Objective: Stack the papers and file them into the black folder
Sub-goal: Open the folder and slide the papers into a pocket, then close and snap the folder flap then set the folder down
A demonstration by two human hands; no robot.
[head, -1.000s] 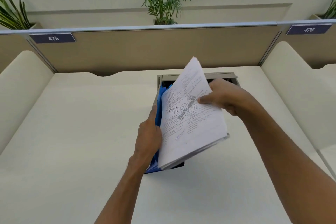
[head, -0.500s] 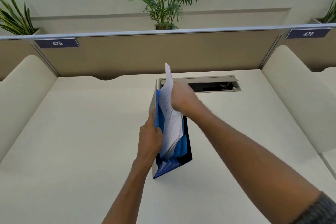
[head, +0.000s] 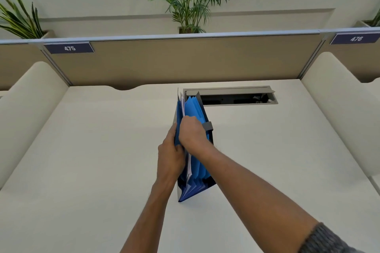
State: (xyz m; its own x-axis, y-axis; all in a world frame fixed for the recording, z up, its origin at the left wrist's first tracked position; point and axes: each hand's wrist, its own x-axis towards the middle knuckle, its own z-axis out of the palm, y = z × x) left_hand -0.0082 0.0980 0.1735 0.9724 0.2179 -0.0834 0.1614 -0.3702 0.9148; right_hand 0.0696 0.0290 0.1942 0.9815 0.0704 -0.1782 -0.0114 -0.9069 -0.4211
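Most of the job looks done: the papers (head: 188,167) sit as one stack inside a left pocket of the folder (head: 197,109), upright mid-desk (head: 82,160). Left hand (head: 169,155) grips the folder's side; right hand (head: 192,134) is fisted, seemingly pressing the stack. Closing remains.

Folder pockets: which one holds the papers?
The pocket nearest the folder's left wall: white papers sit there between left hand and right hand; the blue pockets to the right look empty.

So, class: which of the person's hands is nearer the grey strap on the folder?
Right hand: beside the strap. Left hand grips the folder's opposite side.
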